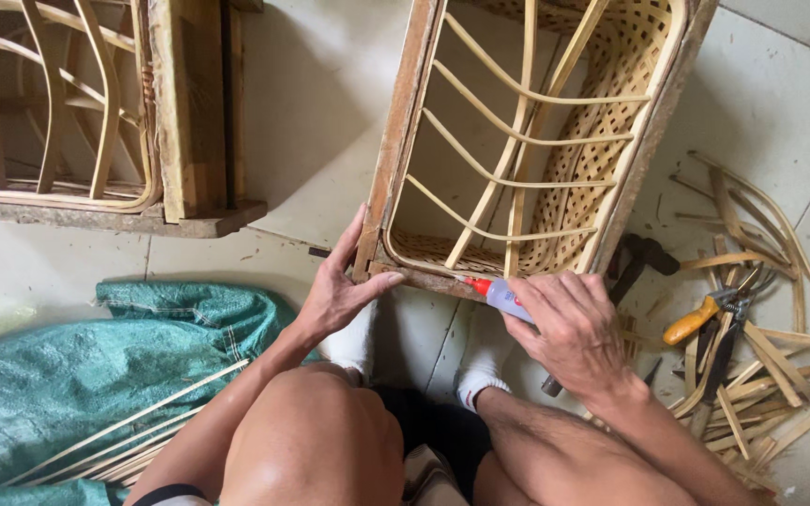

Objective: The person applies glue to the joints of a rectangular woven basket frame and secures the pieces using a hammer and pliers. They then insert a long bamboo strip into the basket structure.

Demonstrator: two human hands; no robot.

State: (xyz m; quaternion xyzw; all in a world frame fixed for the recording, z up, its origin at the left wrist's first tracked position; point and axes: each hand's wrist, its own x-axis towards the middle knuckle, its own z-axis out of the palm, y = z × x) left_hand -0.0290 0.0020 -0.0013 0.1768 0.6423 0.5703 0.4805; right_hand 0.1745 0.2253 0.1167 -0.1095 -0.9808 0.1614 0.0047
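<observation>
A rattan chair frame (396,141) with a woven cane panel (602,141) lies tipped on the floor in front of me. My left hand (339,286) grips its lower left wooden corner, thumb along the bottom rail. My right hand (564,323) holds a small glue tube (499,295) with a red nozzle, the tip touching the bottom rail (424,278). My bare knees and white socks (485,361) are below.
Another wooden rattan frame (142,122) stands at upper left. A green woven sack (77,375) with thin cane strips lies at left. At right, cut rattan offcuts (761,356), orange-handled pliers (705,314) and a dark hammer (644,255) rest on the tiled floor.
</observation>
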